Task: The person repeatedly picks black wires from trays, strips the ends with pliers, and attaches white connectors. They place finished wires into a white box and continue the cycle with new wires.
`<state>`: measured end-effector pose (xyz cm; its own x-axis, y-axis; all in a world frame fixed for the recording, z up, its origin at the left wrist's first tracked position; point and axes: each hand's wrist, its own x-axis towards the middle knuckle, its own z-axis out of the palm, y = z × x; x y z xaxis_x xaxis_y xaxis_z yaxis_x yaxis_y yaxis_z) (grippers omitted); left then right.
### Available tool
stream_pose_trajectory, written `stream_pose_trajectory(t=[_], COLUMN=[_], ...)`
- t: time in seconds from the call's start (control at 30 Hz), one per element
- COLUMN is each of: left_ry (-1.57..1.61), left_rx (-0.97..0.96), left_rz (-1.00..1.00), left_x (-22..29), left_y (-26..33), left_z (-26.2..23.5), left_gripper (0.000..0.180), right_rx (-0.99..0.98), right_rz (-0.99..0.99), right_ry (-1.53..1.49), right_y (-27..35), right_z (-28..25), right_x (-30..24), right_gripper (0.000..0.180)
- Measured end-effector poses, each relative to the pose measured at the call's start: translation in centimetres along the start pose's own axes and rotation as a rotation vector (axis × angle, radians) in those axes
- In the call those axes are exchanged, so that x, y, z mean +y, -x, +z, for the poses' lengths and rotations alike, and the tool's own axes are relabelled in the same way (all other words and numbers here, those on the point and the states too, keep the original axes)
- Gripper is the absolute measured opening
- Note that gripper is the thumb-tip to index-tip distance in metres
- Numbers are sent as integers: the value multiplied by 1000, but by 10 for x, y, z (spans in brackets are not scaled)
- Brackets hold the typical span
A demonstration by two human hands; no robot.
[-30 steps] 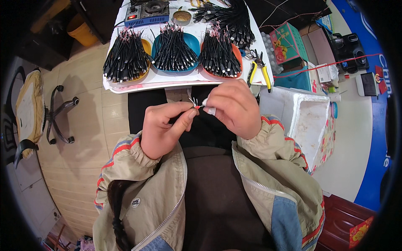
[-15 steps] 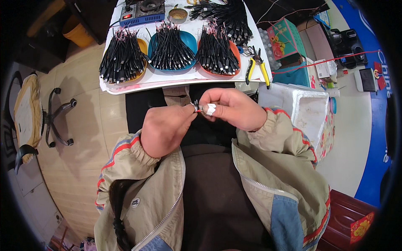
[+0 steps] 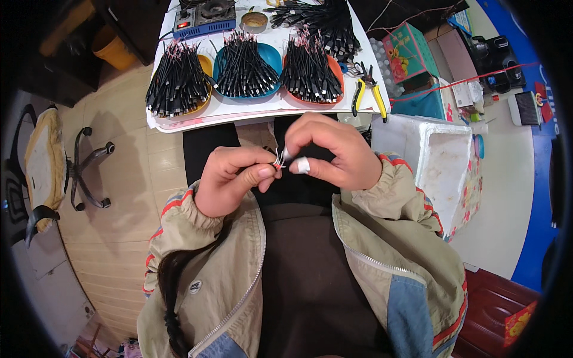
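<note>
In front of my body, my left hand (image 3: 231, 179) pinches a small bunch of short wires (image 3: 279, 160) between thumb and fingertips. White and red ends stick out of the pinch; whatever else they join to is hidden by the fingers. Just right of the wires, my right hand (image 3: 337, 152) is open, thumb and fingers spread, close to the ends but apparently apart from them. White tape wraps its thumb, and its fingertips are blurred. Beyond the hands, bunches of black cables (image 3: 179, 80) with pinkish wire ends lie in a yellow tray (image 3: 206, 64), a teal tray and an orange tray (image 3: 338, 73).
Yellow-handled pliers (image 3: 359, 97) lie at the right of the white table (image 3: 250, 113). Behind the trays stand a blue device (image 3: 205, 27) with a lit red switch, a small round pot (image 3: 255, 21) and more black cables (image 3: 334, 27). A white foam box (image 3: 397, 140) is at right.
My right hand has drawn back from the wires and spread its fingers. My left hand has turned, showing its thumb, and still pinches the wires.
</note>
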<state>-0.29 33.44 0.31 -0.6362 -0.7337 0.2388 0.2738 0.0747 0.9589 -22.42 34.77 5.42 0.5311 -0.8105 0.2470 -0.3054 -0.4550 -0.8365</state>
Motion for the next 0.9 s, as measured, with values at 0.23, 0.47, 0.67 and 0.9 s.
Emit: stream_pose_trajectory(t=[0.23,0.47,0.67,0.9], left_ry=[328,476,743,687], left_rx=[-47,65,159,141], left_rz=[-178,-194,-157,-114], left_x=[-8,-14,-18,-21], left_y=[-1,-3,5,1], left_z=[0,5,3,4], left_gripper=[13,13,14,12], right_rx=[59,180,255,142], right_rz=[-158,-152,-9,-19], right_ry=[113,209,345,14], right_y=[1,6,8,5], right_z=[5,2,-18,10], right_x=[6,17,33,16], right_gripper=[28,16,15,21])
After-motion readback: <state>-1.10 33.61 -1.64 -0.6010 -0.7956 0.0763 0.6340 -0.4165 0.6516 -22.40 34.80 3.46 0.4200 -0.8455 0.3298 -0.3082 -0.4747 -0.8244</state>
